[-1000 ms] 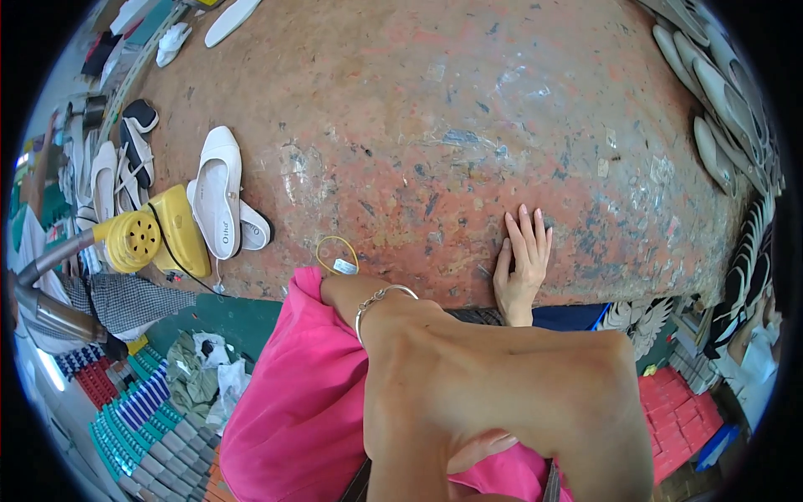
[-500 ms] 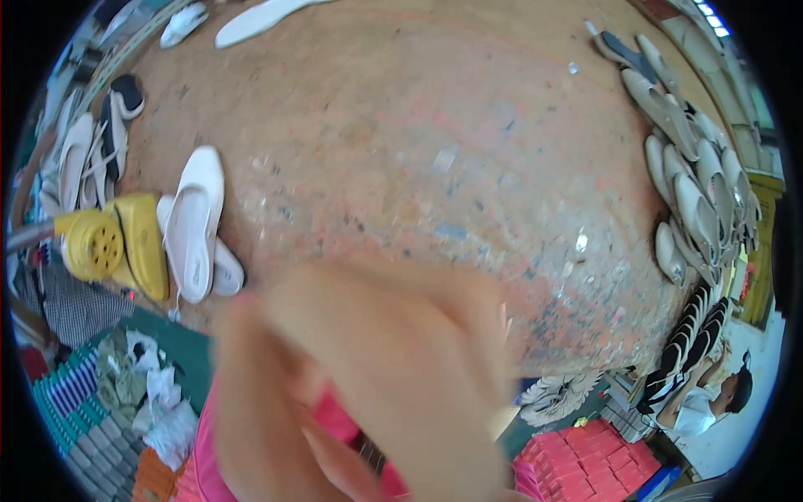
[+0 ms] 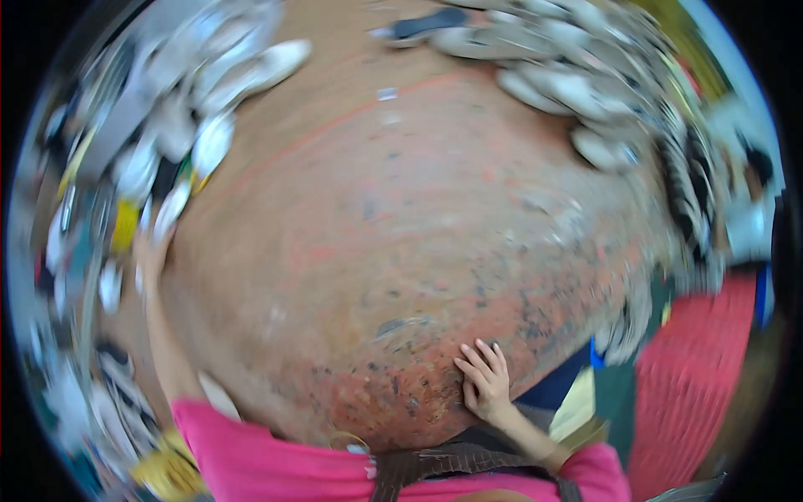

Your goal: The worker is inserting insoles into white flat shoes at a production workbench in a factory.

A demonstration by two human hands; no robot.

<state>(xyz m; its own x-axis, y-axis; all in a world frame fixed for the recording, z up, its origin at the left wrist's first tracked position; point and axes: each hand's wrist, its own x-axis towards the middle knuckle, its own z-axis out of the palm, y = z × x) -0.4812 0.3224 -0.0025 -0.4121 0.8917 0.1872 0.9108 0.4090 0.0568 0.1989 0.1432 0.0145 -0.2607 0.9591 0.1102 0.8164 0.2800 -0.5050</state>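
Observation:
My left arm stretches to the far left of the worktable. There my left hand [image 3: 151,249] has its fingers closed on the near end of a slim white shoe [image 3: 173,207], blurred by motion. My right hand [image 3: 487,381] lies flat at the table's near edge, fingers spread, holding nothing. Beyond the left hand is a pile of pale shoes [image 3: 251,75], with a white rounded piece [image 3: 213,144] at its near side.
Pale flats [image 3: 577,75] crowd the table's far right, beside a dark sole [image 3: 428,25]. Dark shoes [image 3: 682,180] stand in a row near another person [image 3: 747,222]. Red stacked material [image 3: 690,376] lies right of the table. A yellow device [image 3: 167,468] sits at lower left.
The view has swung to the left. My hands, earlier close together and blurred before the camera, are now apart: the left far out at a white shoe, the right down on the table edge.

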